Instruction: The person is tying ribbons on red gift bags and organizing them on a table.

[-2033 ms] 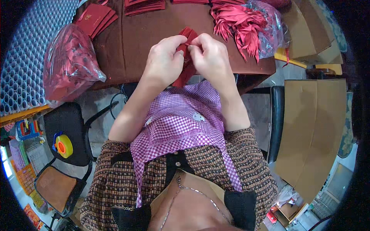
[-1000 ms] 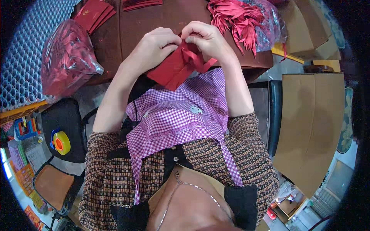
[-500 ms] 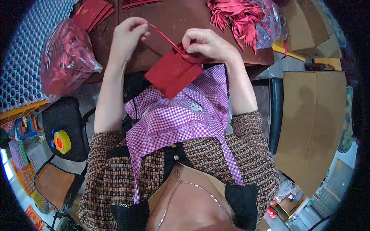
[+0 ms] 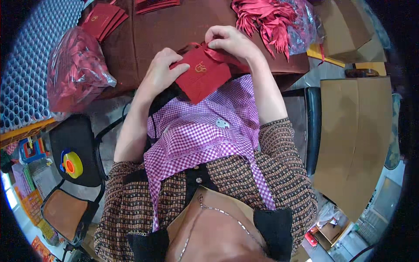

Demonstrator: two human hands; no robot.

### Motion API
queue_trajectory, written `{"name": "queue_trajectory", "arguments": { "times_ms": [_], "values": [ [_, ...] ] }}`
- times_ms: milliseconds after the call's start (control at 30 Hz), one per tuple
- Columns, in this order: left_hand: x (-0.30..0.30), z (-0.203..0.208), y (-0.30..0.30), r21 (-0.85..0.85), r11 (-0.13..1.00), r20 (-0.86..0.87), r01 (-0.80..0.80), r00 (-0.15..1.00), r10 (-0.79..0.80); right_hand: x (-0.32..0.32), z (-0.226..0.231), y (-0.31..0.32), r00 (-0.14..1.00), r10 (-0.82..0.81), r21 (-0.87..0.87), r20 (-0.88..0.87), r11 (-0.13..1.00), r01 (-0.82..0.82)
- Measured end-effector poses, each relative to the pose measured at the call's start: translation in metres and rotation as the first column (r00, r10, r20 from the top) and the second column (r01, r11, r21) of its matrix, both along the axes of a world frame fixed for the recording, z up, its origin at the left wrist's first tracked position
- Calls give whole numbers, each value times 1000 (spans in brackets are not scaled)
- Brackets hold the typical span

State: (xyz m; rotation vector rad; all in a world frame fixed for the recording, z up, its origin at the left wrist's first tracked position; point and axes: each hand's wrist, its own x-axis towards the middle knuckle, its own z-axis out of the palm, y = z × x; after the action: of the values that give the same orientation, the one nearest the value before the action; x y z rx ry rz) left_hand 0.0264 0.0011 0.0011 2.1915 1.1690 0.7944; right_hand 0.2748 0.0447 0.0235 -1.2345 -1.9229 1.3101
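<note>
1. L hand (image 4: 163,72): nearly closed, thumb flat on the front of the red bag (image 4: 207,83) by its left side, other fingers curled at the edge; how far they go behind, can't tell.
2. R hand (image 4: 231,43): closed in a pinch at the bag's top edge, w/ the ribbon (image 4: 214,56); whether bag rim is caught too, can't tell.
3. Bag pos.: held up over the near edge of the table (image 4: 174,32), tilted, lower corner over the checked apron (image 4: 200,131); gold emblem (image 4: 200,67) facing up.
4. To do it well, IMO: L grip light but firm, thumb clear of the emblem, so the front doesn't crease or smudge.
5. R pinch should be close to the rim; pull ribbon evenly, not in jerks, else the top edge could bend or tear.
6. Ribbon looks a bit twisted by the R fingers; prob. best smoothed flat before any tightening.
7. Keep elbows clear of the ribbon pile (image 4: 270,22) by the table's far right corner, & of the plastic sack (image 4: 76,70) at its left edge, w/ red stuff inside.
</note>
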Motion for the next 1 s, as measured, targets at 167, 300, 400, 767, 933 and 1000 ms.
{"name": "queue_trajectory", "arguments": {
  "times_ms": [167, 300, 400, 767, 933, 1000],
  "values": [
    [-9, -19, 7, -365, 923, 116, -121, 978, 174, 18, -13, 2, 971, -233, 303, -47, 924, 236],
    [-13, -29, 7, -682, 720, 315, -126, 838, 446, 72, -34, -9, 888, -457, 433, 42, 810, 396],
    [-19, -38, 8, -601, 767, 273, -223, 845, 460, 96, -48, -34, 868, -472, 363, 158, 845, 393],
    [-15, -33, 7, 349, 860, -85, -372, 902, 424, 43, -65, -41, 736, -617, 796, 278, 577, 183],
    [-19, -27, 11, 240, 907, -108, -345, 919, 378, 49, -62, -39, 755, -651, 463, 85, 696, 548],
    [-14, -18, 11, 164, 923, -148, -347, 917, 371, 58, -59, -39, 746, -666, 406, -17, 677, 614]
  ]
}}
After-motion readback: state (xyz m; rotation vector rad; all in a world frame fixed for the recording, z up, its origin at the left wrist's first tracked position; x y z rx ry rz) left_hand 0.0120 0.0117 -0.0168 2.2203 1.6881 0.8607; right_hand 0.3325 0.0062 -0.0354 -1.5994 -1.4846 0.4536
